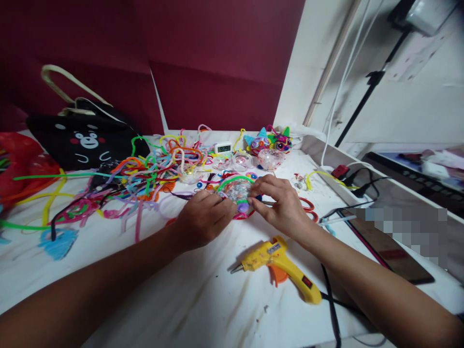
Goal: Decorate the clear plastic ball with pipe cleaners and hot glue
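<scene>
A clear, shiny ornament ball (237, 189) with colourful bits inside rests on the table between my hands. Green and pink pipe cleaner runs along its edges, and a small purple piece (242, 207) sits on its near side. My left hand (207, 217) is closed, its curled fingers against the ball's left side. At the right side, my right hand (281, 204) grips the ball with bent fingers and thumb; what lies under the fingertips is partly hidden. A yellow hot glue gun (279, 261) with an orange trigger lies in front of my right hand, nozzle pointing left.
Tangled pipe cleaners (159, 164) cover the left and back. Behind the ball are more clear balls (271, 158), two decorated balls with pointed ears (259, 142) and a small digital clock (222, 148). A black bag (87, 140) stands left; a tablet (387, 246) and cables lie right.
</scene>
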Demonstrator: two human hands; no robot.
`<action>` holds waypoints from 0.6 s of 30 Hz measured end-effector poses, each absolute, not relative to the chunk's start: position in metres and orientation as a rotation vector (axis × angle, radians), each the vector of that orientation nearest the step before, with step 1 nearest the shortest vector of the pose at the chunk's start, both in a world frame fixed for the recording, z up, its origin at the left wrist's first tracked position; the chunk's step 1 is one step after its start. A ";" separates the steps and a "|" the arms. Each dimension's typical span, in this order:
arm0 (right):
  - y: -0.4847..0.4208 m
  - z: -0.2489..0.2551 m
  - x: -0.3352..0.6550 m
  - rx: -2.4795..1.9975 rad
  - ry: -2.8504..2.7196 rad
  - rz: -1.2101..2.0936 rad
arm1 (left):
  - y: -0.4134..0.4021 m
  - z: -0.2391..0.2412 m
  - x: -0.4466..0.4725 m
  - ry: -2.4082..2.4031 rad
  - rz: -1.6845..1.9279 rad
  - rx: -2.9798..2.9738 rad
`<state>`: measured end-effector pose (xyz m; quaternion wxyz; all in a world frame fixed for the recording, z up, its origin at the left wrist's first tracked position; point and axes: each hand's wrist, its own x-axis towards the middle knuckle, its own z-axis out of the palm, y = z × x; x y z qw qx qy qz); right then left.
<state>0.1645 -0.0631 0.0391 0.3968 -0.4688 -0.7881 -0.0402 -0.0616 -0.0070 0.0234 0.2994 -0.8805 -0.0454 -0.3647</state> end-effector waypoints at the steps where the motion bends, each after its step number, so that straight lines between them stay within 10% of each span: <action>1: -0.063 0.039 0.165 -1.187 -2.007 -0.119 | -0.007 0.023 -0.062 -0.116 -0.973 -2.339; 18: -0.065 0.042 0.165 -1.221 -2.061 -0.194 | -0.009 0.026 -0.059 -0.138 -1.011 -2.400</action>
